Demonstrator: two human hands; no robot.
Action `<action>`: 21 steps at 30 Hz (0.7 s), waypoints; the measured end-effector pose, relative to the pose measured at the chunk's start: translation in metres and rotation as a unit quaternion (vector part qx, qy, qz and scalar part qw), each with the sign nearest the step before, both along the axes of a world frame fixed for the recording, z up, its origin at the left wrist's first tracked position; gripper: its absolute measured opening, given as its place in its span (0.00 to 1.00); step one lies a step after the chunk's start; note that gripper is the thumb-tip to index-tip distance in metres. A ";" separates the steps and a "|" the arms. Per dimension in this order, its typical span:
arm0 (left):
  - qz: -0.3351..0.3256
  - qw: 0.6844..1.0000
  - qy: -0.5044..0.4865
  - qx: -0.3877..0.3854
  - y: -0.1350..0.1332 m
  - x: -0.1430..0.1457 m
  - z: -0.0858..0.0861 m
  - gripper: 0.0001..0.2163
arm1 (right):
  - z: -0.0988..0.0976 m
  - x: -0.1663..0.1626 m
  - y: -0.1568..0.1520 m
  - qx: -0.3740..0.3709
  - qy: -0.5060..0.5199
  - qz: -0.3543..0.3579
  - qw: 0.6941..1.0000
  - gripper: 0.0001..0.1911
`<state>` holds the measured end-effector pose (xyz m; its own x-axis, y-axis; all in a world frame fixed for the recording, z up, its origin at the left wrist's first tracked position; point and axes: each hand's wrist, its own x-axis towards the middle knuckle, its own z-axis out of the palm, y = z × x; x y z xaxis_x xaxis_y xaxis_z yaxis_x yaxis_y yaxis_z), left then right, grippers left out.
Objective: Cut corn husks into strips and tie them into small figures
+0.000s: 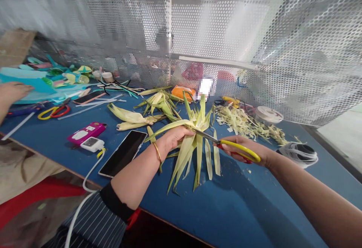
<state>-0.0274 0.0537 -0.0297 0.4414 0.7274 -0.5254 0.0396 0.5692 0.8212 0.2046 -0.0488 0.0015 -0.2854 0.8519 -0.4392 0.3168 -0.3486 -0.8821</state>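
Head view shows my left hand grasping a splayed bunch of corn husks near its middle, my fingers pinched at the point where the strips meet. Around the wrist sits a gold bangle. My right hand is wrapped round the scissors, yellow and red at the handles, their blades reaching into the bunch just beside my left fingertips; whether the blades are parted I cannot tell. Long strips fan toward me over the blue table. Behind the bunch lie more husks, with an orange packet near them. Beyond my right hand is a heap of shredded strips, just beside a round white roll. Left of my forearm rest a dark-screened phone and a magenta device. Farther left are spare scissors, and another person's hand is over blue sheets. A perforated metal screen stands along the back.
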 end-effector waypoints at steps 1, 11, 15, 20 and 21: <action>0.000 1.000 0.000 0.003 0.000 0.000 0.000 0.05 | 0.000 -0.001 0.000 0.004 -0.002 -0.003 1.000 0.26; -0.028 1.000 -0.008 0.010 0.003 -0.002 -0.004 0.05 | -0.008 0.001 -0.002 0.006 0.010 0.005 1.000 0.26; -0.040 0.999 0.012 0.023 0.001 -0.004 0.001 0.02 | -0.005 0.003 -0.003 0.018 0.001 0.033 0.999 0.27; -0.034 0.998 0.039 0.030 0.001 -0.005 0.002 0.03 | 0.009 -0.005 -0.004 0.050 -0.048 0.046 0.997 0.29; -0.033 0.998 0.039 0.028 0.002 -0.006 0.000 0.03 | 0.011 -0.007 -0.004 0.054 -0.058 0.048 0.996 0.29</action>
<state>-0.0329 0.0557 -0.0294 0.4482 0.7274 -0.5195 0.1397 0.5170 0.8445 0.1978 -0.0525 0.0125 -0.3212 0.8670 -0.3811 0.4461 -0.2165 -0.8684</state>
